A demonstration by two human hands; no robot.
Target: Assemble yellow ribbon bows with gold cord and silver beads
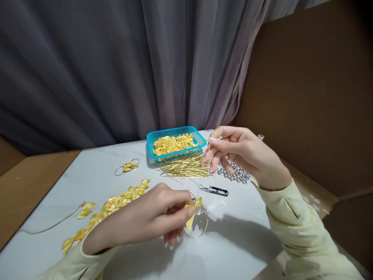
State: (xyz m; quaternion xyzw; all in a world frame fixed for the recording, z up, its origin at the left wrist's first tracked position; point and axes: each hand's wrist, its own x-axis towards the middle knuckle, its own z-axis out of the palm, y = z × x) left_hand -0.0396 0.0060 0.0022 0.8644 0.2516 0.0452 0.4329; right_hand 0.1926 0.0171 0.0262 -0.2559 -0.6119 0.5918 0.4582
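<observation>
My left hand is pinched on a yellow ribbon bow at the front of the table. A thin gold wire ring hangs from the bow, and a small silver bead sits at its top. My right hand is raised above the table, thumb and forefinger pressed together. A fine, pale thread runs from below these fingers down to the bow. Its end at the fingertips is hard to see. Black thread snips lie between the hands, just beyond the bow.
A blue basket of yellow bows stands at the back. Before it lie gold wire strips, with silver beads to the right. Loose yellow bows, a finished-looking ring with bows and a long wire lie left.
</observation>
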